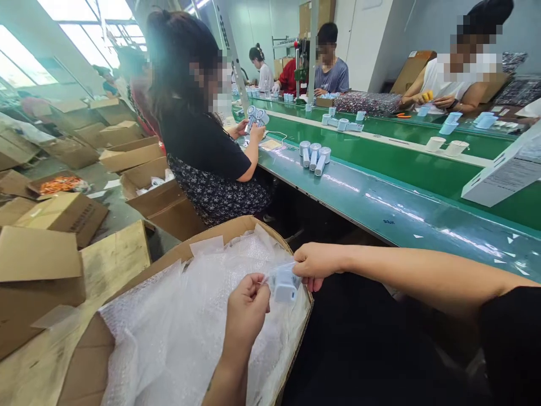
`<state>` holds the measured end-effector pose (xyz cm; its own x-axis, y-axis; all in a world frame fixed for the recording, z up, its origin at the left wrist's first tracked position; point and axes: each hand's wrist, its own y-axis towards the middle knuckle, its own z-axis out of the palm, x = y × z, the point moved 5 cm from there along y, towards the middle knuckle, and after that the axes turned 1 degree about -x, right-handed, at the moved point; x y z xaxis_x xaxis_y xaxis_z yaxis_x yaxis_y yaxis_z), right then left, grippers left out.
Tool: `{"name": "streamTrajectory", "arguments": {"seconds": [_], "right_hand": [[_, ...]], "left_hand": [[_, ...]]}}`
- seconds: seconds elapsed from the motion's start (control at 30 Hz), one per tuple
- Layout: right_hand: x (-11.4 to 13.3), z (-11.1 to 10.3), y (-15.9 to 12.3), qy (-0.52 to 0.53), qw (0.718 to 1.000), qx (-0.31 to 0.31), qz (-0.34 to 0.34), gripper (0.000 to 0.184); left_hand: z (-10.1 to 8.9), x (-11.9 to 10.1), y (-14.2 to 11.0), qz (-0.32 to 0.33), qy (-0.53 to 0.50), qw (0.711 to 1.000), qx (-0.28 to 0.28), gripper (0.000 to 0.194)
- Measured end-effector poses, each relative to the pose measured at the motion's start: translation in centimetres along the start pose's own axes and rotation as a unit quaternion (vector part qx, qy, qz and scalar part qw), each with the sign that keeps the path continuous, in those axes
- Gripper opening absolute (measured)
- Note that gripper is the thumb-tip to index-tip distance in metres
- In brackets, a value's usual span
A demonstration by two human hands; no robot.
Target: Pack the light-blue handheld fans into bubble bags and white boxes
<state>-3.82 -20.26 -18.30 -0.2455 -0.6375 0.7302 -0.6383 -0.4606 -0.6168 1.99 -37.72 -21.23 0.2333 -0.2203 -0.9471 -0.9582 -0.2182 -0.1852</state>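
Observation:
Over a large carton, a clear plastic bag [276,270] hangs between my two hands with a light blue plastic device [285,286] inside it, possibly a handheld fan. My left hand [247,307] pinches the bag's left edge between thumb and fingers. On the other side my right hand [313,264] grips the bag at its upper right, close to the device. Part of the device is hidden behind the film and my right fingers. Below lies a heap of bubble-wrap bags [181,321] filling the cardboard box [249,223].
Right of the box runs a workbench [363,197] with several light blue devices [315,155] beside a green conveyor belt [380,149]. A white carton [502,169] stands at the right. A co-worker [198,118] sits ahead; open cartons [40,254] crowd the left floor.

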Motion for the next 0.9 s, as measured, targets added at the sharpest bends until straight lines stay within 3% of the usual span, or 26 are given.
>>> {"name": "streamTrajectory", "arguments": {"seconds": [0.07,0.13,0.17,0.23,0.3,0.37,0.4,0.47,0.5,0.53,0.57,0.63,0.67,0.7,0.77,0.83,0.9], "right_hand": [[1.0,-1.5,-1.3,0.041,0.998,-0.027,-0.035,0.01],[0.5,-2.0,-2.3,0.17,0.984,-0.039,-0.046,0.016],[-0.2,-1.5,-2.5,0.257,0.965,-0.013,-0.039,0.026],[-1.7,0.5,-2.3,0.425,0.899,0.101,-0.019,0.058],[-2.5,2.5,-2.0,0.518,0.825,0.226,-0.027,0.085],[-3.0,2.3,-1.4,0.564,0.789,0.235,-0.067,0.076],[-3.3,1.3,-1.4,0.58,0.787,0.188,-0.093,0.061],[-4.8,-2.6,-2.4,0.581,0.802,0.014,-0.139,0.042],[-6.0,-5.1,-3.7,0.56,0.809,-0.091,-0.155,0.043],[-7.5,-7.7,-5.4,0.522,0.814,-0.199,-0.159,0.051],[-9.4,-10.3,-7.4,0.475,0.813,-0.303,-0.147,0.059],[-13.6,-14.7,-11.4,0.356,0.806,-0.466,-0.082,0.07],[-15.9,-16.5,-13.2,0.297,0.79,-0.535,-0.033,0.074],[-18.1,-17.9,-14.9,0.24,0.771,-0.59,0.022,0.075],[-22.1,-19.6,-17.2,0.141,0.741,-0.642,0.14,0.072],[-25.6,-20.1,-18.5,0.089,0.724,-0.649,0.218,0.067],[-28.5,-19.8,-19.4,0.073,0.72,-0.644,0.25,0.066]], "left_hand": [[-0.7,-2.1,0.5,0.007,-0.026,1.0,0.005,0.019],[-0.9,-4.3,1.2,0.033,-0.061,0.998,-0.005,0.02],[-0.4,-5.4,1.4,0.055,-0.073,0.996,-0.007,0.02],[1.5,-7.4,1.5,0.117,-0.071,0.991,0.016,0.017],[4.6,-9.5,0.8,0.199,-0.032,0.976,0.083,0.011],[7.9,-11.7,-0.3,0.303,0.026,0.935,0.184,0.013],[9.4,-12.6,-0.8,0.35,0.048,0.904,0.24,0.015],[12.1,-14.3,-0.3,0.39,0.065,0.843,0.364,0.015],[13.4,-15.0,1.0,0.378,0.058,0.83,0.405,0.015],[14.8,-15.7,3.3,0.354,0.05,0.836,0.416,0.017],[16.3,-16.2,6.3,0.315,0.047,0.859,0.402,0.024],[18.7,-17.2,14.0,0.261,0.105,0.942,0.184,0.032],[20.1,-17.2,17.5,0.217,0.173,0.957,0.087,0.033],[22.1,-17.2,20.5,0.191,0.2,0.959,0.06,0.032],[25.7,-17.0,25.0,0.153,0.23,0.96,0.039,0.032],[28.4,-16.7,27.6,0.131,0.235,0.962,0.043,0.033],[29.9,-16.6,28.3,0.12,0.226,0.966,0.046,0.03]]}}
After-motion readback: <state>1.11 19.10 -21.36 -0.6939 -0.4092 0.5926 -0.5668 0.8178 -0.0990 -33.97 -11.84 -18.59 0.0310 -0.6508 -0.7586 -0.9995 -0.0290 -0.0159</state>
